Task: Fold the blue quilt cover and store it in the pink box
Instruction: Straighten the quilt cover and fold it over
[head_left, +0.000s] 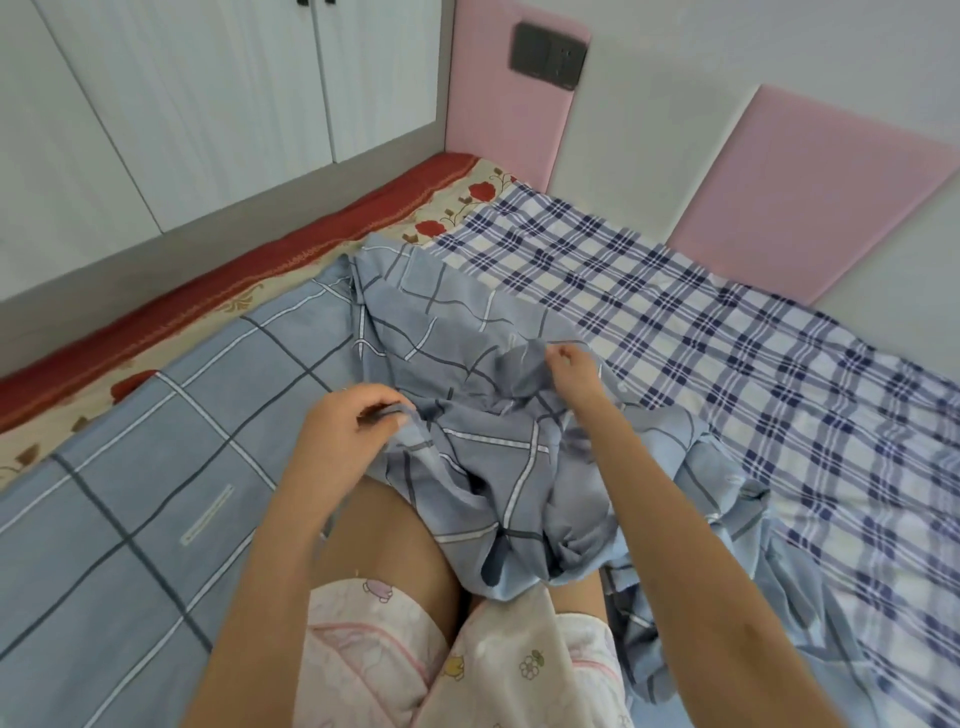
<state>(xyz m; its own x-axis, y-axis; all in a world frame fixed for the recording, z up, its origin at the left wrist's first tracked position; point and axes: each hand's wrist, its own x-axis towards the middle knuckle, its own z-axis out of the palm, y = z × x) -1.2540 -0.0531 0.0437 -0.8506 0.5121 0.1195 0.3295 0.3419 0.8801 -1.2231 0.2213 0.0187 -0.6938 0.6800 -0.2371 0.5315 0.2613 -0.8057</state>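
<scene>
The blue quilt cover (457, 338), pale blue with dark and white grid lines, lies bunched over my lap and spreads flat to the left across the bed. My left hand (348, 421) pinches a gathered edge of it near my knee. A little farther out, my right hand (571, 369) is closed on a raised fold of the same cover. The pink box is not in view.
A blue-and-white plaid sheet (727, 312) covers the bed to the right. A floral sheet with a red border (311, 228) shows along the left edge. White wardrobe doors (208, 104) stand behind it. Pink and white padded wall panels (805, 197) run along the back.
</scene>
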